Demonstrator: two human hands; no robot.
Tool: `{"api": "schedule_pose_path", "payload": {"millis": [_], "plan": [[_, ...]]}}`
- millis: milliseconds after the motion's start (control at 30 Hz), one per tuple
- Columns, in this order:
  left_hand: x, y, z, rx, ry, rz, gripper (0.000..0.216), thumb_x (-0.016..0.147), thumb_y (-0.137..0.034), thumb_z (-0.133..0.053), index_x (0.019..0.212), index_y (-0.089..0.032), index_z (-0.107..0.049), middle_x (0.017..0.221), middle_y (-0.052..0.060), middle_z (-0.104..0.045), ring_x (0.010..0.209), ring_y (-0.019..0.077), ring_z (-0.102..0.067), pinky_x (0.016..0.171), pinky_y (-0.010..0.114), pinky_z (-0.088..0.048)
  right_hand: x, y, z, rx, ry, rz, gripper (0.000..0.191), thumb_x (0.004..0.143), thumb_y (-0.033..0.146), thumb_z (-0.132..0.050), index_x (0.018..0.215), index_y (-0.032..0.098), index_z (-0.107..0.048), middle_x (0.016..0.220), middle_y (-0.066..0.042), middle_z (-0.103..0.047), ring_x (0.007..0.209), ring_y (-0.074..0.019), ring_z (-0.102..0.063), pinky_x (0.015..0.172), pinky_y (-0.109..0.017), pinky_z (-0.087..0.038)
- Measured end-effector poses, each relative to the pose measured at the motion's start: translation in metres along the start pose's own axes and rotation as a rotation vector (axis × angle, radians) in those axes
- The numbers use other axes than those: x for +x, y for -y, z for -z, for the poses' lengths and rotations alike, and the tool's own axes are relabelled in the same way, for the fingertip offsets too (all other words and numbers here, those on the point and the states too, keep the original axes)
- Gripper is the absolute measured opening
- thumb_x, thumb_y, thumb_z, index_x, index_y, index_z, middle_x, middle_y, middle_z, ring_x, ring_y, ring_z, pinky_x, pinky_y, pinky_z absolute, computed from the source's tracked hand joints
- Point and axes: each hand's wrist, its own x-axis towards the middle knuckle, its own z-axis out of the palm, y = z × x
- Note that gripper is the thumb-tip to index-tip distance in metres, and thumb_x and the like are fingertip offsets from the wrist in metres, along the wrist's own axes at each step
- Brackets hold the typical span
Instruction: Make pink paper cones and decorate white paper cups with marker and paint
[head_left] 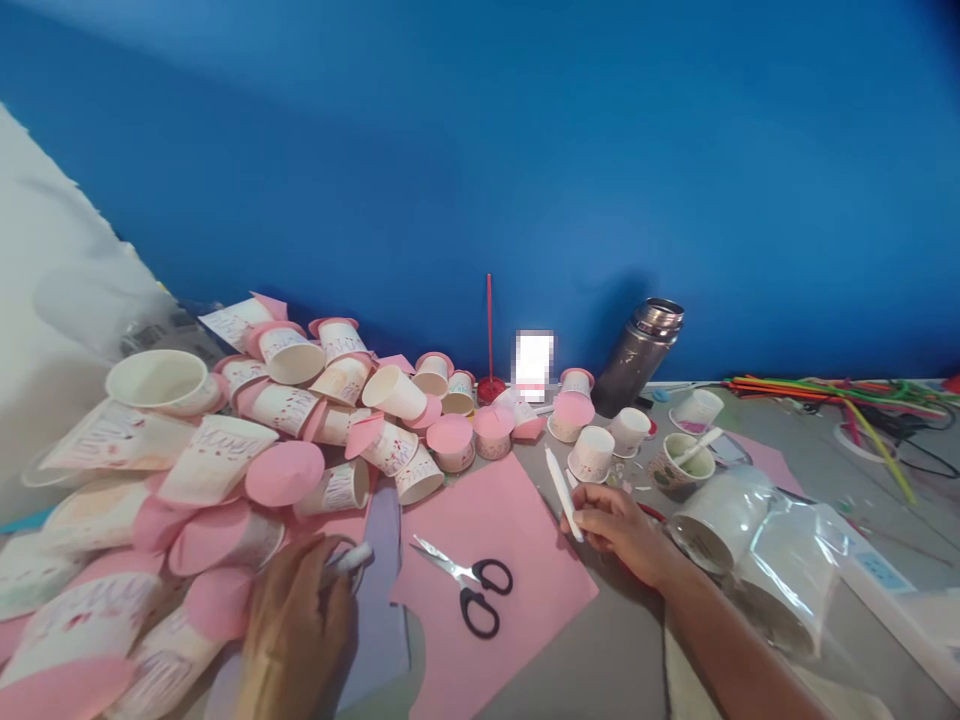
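My right hand is closed on a white pen-shaped stick, which leans upward over the right edge of a pink paper sheet. My left hand has its fingers curled near the cup pile, and a small whitish rounded piece pokes out by the fingertips; its rest is hidden. Between the hands, black-handled scissors lie with their blades slightly apart on the pink sheet. Lilac paper lies just right of my left hand. Paper cups with pink paper discs surround it on the left.
A dark metal flask stands by the blue wall, near a red stick on a base. On the right are a patterned cup, plastic-wrapped cups and coloured pipe cleaners. Small white cups stand beyond my right hand.
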Motion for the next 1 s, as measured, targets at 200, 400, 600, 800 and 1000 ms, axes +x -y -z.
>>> {"api": "schedule_pose_path", "payload": {"millis": [200,400,600,800,1000], "plan": [[-0.006,-0.043,0.008,-0.245,-0.021,-0.342,0.019,0.097,-0.010,-0.054,0.105,-0.022,-0.066,0.099,0.009,-0.072,0.102,0.0259,-0.068,0.093,0.043,-0.056,0.007,-0.014,0.002,0.345,0.029,0.089,0.041,0.080,0.043,-0.068,0.118,0.028,-0.065,0.068,0.003,-0.059,0.053,-0.0120,-0.031,0.053,-0.028,-0.022],[-0.027,-0.077,0.001,-0.410,0.313,-0.417,0.019,0.101,-0.013,-0.052,0.105,-0.019,-0.069,0.103,0.010,-0.074,0.097,0.0223,-0.069,0.087,0.036,-0.059,0.001,-0.019,-0.001,0.203,0.035,0.176,0.043,0.076,0.035,-0.063,0.115,0.022,-0.074,0.077,-0.002,-0.063,0.055,-0.0122,-0.039,0.052,-0.028,-0.027],[-0.037,-0.075,-0.004,-0.294,0.430,-0.429,0.023,0.098,-0.012,-0.054,0.116,-0.017,-0.069,0.118,0.015,-0.072,0.109,0.0294,-0.067,0.091,0.047,-0.059,-0.008,-0.020,-0.029,-0.444,-0.023,0.383,0.019,0.088,0.028,-0.063,0.094,0.020,-0.079,0.091,-0.007,-0.068,0.080,-0.0190,-0.060,0.074,-0.031,-0.046],[-0.040,-0.078,-0.003,-0.255,0.415,-0.459,0.024,0.097,-0.011,-0.056,0.118,-0.015,-0.069,0.119,0.017,-0.072,0.112,0.0314,-0.066,0.091,0.049,-0.059,-0.011,-0.018,-0.070,-1.089,0.009,0.621,0.032,0.092,0.048,-0.075,0.107,0.020,-0.079,0.098,-0.011,-0.067,0.095,-0.0251,-0.064,0.078,-0.032,-0.047],[-0.047,-0.081,-0.004,-0.257,0.418,-0.504,0.025,0.097,-0.013,-0.057,0.118,-0.015,-0.070,0.118,0.017,-0.074,0.110,0.0325,-0.068,0.089,0.050,-0.062,-0.015,-0.018,-0.074,-1.238,0.027,0.625,0.024,0.101,0.036,-0.063,0.106,0.019,-0.079,0.096,-0.010,-0.067,0.093,-0.0235,-0.064,0.073,-0.031,-0.042]]}}
